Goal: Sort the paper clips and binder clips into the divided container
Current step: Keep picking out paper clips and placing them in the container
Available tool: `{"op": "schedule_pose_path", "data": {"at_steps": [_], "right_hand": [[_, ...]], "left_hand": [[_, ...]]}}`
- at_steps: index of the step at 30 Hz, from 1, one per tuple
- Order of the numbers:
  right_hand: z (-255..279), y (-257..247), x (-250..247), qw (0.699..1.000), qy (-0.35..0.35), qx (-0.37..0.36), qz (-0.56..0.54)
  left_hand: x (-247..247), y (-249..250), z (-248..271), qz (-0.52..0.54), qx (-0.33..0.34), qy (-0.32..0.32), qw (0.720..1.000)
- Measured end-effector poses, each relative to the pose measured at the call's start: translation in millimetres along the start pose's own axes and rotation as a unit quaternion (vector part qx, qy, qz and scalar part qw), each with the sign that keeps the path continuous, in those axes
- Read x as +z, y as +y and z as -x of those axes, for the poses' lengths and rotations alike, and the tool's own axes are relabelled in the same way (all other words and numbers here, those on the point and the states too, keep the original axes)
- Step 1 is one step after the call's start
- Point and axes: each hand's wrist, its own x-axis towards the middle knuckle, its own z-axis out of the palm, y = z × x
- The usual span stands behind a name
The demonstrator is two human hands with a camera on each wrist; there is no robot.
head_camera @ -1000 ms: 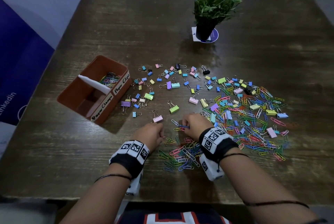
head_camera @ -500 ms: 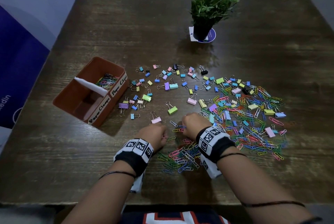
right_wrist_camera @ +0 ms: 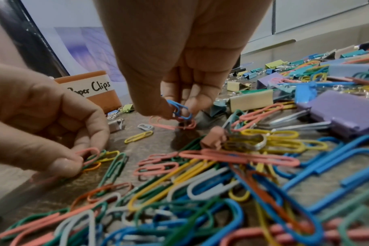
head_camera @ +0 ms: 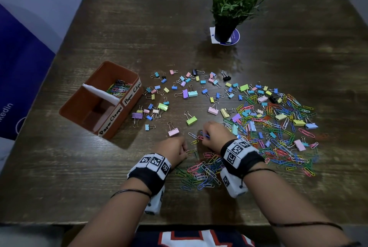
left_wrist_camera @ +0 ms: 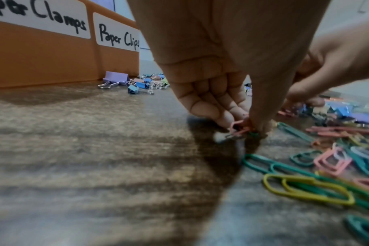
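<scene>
My left hand (head_camera: pixel 176 152) (left_wrist_camera: pixel 240 126) (right_wrist_camera: pixel 74 159) pinches a small bunch of paper clips (right_wrist_camera: pixel 91 156), pink, green and yellow, against the table. My right hand (head_camera: pixel 207 137) (right_wrist_camera: pixel 179 111) pinches a blue paper clip (right_wrist_camera: pixel 179 108) just above a pink one lying flat. A heap of coloured paper clips (head_camera: pixel 201 173) lies between my wrists. A wider mix of paper clips and binder clips (head_camera: pixel 274 123) spreads to the right. The orange divided container (head_camera: pixel 79 107) stands at the left, labelled "Paper Clamps" and "Paper Clips". Its far compartment holds several paper clips (head_camera: pixel 119 87).
Loose binder clips (head_camera: pixel 157 107) lie scattered between the container and my hands, with a pink one (head_camera: pixel 173 132) and a green one (head_camera: pixel 191 120) nearest. A potted plant (head_camera: pixel 233 7) stands at the back of the wooden table (head_camera: pixel 59 167).
My left hand slid right and lower to the clips by the heap and closed on a bunch. My right hand stayed in place with its blue clip.
</scene>
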Motion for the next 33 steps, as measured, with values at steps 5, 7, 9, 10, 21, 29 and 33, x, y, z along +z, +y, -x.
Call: {"op": "schedule_pose_path", "data": {"at_steps": [5,7,9,10,21,29,33], "right_hand": [[-3.3,1.0,-1.7,0.999,-0.008,0.024,-0.027],[-3.6,0.5,-2.2,0.998,-0.004,0.029,-0.05],[-5.3,-0.2,-3.5,0.996,0.015,0.033,-0.084],[-6.2,-2.0,-5.8,0.994,0.027,0.032,-0.104],[-31.5,-54.7,-58.3,0.94,0.153,-0.062,-0.299],[-36.9,-67.4,-52.9,0.931,0.133,-0.063,-0.334],[-38.4,-69.2,-48.6,0.926,0.126,-0.052,-0.351]], "left_hand": [[-0.6,-0.7,-1.7,-0.03,0.01,0.037,0.999],[-3.8,-4.7,-2.0,-0.032,0.012,0.048,0.998],[-8.3,-9.0,-1.7,-0.023,0.016,0.055,0.998],[-12.9,-9.5,-0.8,-0.019,0.013,0.061,0.998],[-131.4,-34.9,16.0,0.109,-0.155,0.341,0.921],[-192.0,-78.0,-17.7,0.065,-0.273,0.32,0.905],[-198.4,-85.6,-7.5,0.028,-0.271,0.342,0.899]]}}
